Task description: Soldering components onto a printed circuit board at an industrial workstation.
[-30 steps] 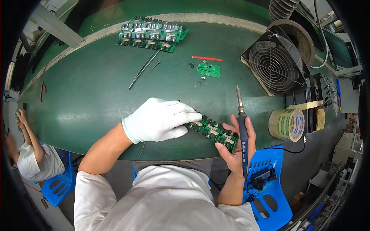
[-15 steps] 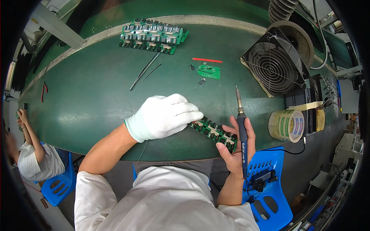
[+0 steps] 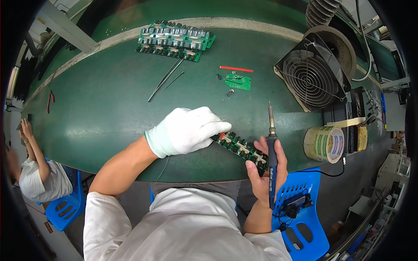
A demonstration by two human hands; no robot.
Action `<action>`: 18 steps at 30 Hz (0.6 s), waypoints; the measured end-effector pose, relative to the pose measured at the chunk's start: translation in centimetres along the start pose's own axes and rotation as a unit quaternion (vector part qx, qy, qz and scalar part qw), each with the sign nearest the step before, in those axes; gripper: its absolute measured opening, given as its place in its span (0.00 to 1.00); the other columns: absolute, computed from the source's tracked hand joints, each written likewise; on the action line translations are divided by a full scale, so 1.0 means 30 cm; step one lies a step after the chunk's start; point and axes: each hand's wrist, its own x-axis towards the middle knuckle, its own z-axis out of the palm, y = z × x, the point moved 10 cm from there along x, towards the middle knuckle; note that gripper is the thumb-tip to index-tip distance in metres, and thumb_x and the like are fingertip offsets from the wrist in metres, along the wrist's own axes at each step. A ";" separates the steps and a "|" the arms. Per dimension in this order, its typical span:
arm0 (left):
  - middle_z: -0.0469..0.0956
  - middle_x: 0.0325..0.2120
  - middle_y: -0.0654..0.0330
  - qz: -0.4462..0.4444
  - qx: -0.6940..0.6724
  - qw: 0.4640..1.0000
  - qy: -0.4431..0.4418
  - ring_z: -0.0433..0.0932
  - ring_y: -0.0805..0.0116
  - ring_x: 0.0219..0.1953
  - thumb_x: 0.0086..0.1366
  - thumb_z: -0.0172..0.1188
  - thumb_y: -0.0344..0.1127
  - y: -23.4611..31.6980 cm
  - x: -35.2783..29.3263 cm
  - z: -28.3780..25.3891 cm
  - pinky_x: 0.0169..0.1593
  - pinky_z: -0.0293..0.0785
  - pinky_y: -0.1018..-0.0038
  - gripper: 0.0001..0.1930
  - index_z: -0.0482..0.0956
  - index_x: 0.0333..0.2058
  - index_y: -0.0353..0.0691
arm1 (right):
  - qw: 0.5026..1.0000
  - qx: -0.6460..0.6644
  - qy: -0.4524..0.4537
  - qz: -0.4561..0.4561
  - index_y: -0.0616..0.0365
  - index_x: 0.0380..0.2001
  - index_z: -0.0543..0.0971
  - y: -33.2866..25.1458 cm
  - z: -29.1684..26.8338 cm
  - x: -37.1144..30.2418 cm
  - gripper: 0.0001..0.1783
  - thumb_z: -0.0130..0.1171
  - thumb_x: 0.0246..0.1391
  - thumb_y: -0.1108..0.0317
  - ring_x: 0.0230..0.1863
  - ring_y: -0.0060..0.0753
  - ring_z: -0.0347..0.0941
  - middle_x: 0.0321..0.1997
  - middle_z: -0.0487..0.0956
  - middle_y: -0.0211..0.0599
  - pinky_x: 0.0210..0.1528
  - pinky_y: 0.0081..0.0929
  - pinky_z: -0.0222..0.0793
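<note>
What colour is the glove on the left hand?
White, with a pale green cuff, on the left hand; clearest in the head view.

Soldering iron (image 3: 272, 163) (white lettering), printed tape roll (image 3: 317, 143)

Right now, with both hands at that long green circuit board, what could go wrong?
1. The bare right hand appears to share its grip between the long green circuit board and the slim soldering iron with a dark blue handle; either might slip.
2. The iron's exposed metal tip points up and away; if hot, it could burn the white-gloved left hand should it swing left.
</note>
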 end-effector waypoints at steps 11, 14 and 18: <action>0.82 0.34 0.62 -0.074 -0.113 0.989 -0.058 0.78 0.60 0.32 0.48 0.62 0.29 -0.053 0.063 0.008 0.33 0.74 0.71 0.22 0.79 0.46 0.42 | 0.953 0.040 0.234 -0.185 0.57 0.63 0.65 -0.051 -0.214 -0.126 0.33 0.63 0.56 0.68 0.46 0.48 0.80 0.43 0.83 0.50 0.53 0.42 0.74; 0.81 0.27 0.61 -0.151 -0.202 0.955 -0.155 0.75 0.64 0.25 0.46 0.62 0.27 -0.105 0.088 0.062 0.29 0.73 0.73 0.19 0.82 0.41 0.38 | 0.955 0.093 0.164 -0.230 0.56 0.60 0.69 -0.077 -0.195 -0.121 0.27 0.60 0.59 0.64 0.37 0.44 0.79 0.35 0.83 0.47 0.44 0.39 0.77; 0.81 0.23 0.60 -0.192 -0.251 0.922 -0.222 0.73 0.66 0.21 0.46 0.62 0.27 -0.155 0.127 0.102 0.27 0.72 0.73 0.16 0.83 0.37 0.35 | 0.966 0.073 0.103 -0.226 0.57 0.53 0.75 -0.112 -0.131 -0.108 0.23 0.64 0.56 0.63 0.27 0.36 0.75 0.28 0.80 0.42 0.32 0.32 0.75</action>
